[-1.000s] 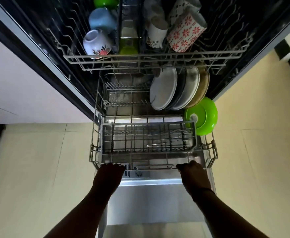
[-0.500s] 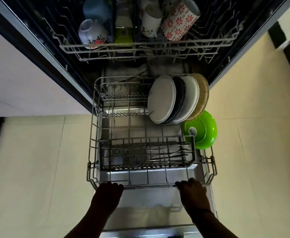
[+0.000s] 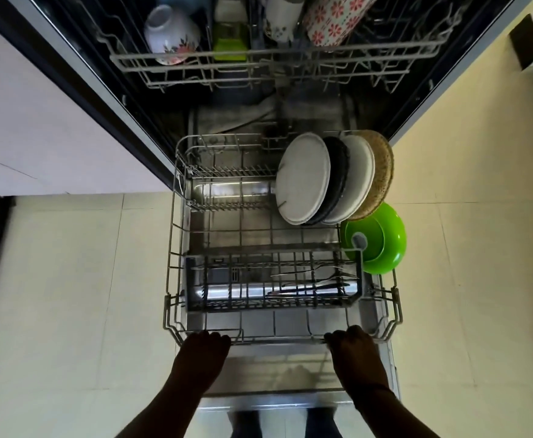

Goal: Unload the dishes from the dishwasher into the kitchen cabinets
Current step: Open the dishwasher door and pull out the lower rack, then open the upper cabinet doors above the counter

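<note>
Two racks face you in the open dishwasher: the upper rack with cups, and the lower rack drawn out over the door. Your left hand and right hand both curl over its front rail, each grasping the wire. Standing on edge at the far right corner is the row of plates, faces turned left, with the green bowl just in front of them. Your right hand lies nearer; you'd reach forward and slightly right. Cutlery lies in the basket, long axis left to right.
</note>
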